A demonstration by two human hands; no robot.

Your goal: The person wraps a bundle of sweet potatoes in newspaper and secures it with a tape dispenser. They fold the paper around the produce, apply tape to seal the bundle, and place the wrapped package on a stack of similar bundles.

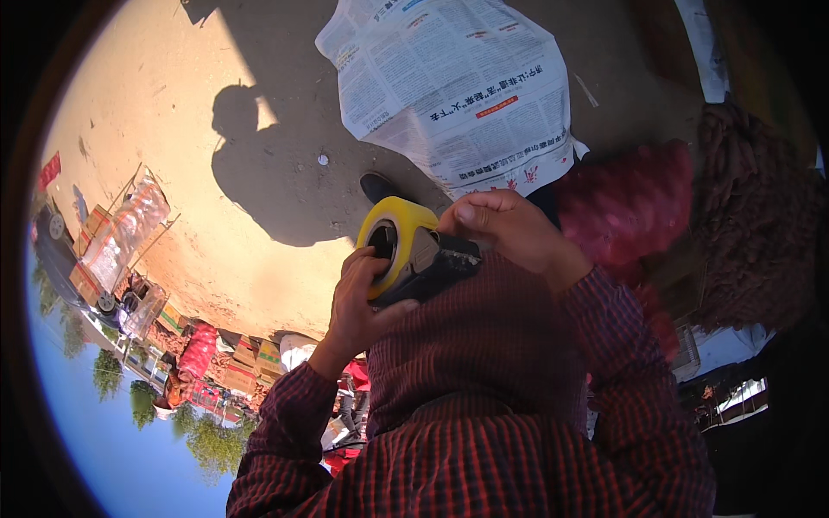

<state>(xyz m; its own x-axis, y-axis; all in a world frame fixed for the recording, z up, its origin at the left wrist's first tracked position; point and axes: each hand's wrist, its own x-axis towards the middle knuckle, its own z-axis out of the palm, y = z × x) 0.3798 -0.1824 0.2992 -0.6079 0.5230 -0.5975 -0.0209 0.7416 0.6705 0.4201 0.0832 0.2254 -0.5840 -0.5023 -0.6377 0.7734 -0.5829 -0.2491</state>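
Note:
My left hand (359, 301) is wrapped around a hand-held tape dispenser (431, 262) in front of my checked shirt. On it sits a thick roll of yellow-tinted packing tape (405, 223); my left fingers reach into the roll's core. My right hand (508, 230) is at the roll's other side, thumb and forefinger bent together, fingertips at the tape's edge. Whether they pinch a tape end cannot be seen. Beyond the dispenser, creased newspaper sheets (453, 90) bearing print are spread out low before me, with a dark shoe (379, 186) beside their near edge.
Red mesh sacks (625, 201) lie at my right, next to a blurred heap of reddish-brown produce (754, 233). Stacked cardboard cartons (243, 372), a cart load wrapped in clear plastic (123, 236) and a person (173, 392) are farther off left. My shadow (259, 175) falls on bare ground.

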